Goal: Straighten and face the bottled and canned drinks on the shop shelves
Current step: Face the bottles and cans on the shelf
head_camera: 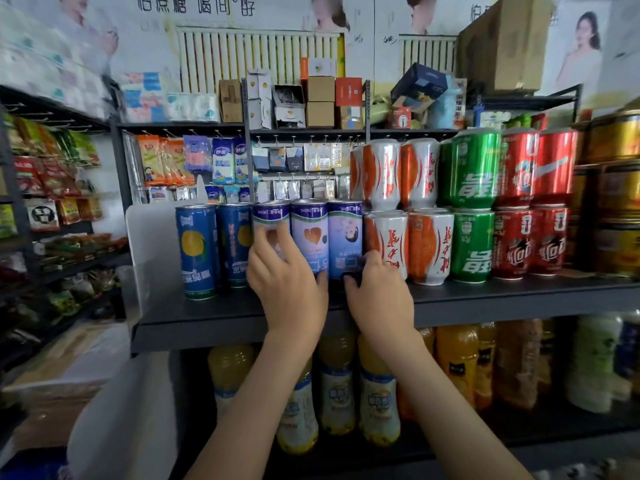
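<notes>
Left hand (285, 282) grips a lilac can (271, 216), right hand (379, 292) the portrait can (345, 233); jostling could topple orange cans (391, 237) at 3 o'clock.

A dark grey metal shelf (519, 296) holds two tall blue cans with yellow fruit (197, 251), then three tall lavender cans (310, 233) with their printing upside down. The left hand (287, 285) curls its fingers round the leftmost lavender can (272, 216). The right hand (379, 296) seems to pinch the base of the rightmost lavender can (344, 233), though blur hides its fingertips. Beside them, silver-and-orange cans (388, 244), green cans (472, 244) and red cans (530, 240) sit stacked two high. Yellow juice bottles (337, 386) stand on the shelf below.
</notes>
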